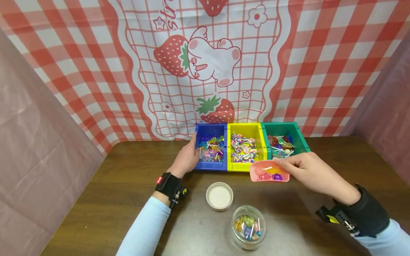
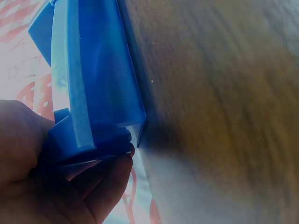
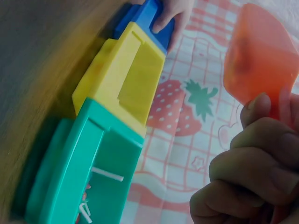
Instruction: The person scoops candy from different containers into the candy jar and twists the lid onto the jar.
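My right hand grips the handle of a pink scoop, its fingers curled round it in the right wrist view. Several small colourful candies and a white stick lie in the scoop, which hovers in front of the yellow and green bins. At the left end of the row, my left hand holds the side wall of the blue bin, thumb and fingers on either side of it in the left wrist view. Mixed candies fill the bottom of that bin.
Swirl lollipops lie in the yellow bin, sticks and candies in the green bin. Nearer me stand an open glass jar partly filled with candies and a white lid. A checked strawberry cloth hangs behind the wooden table.
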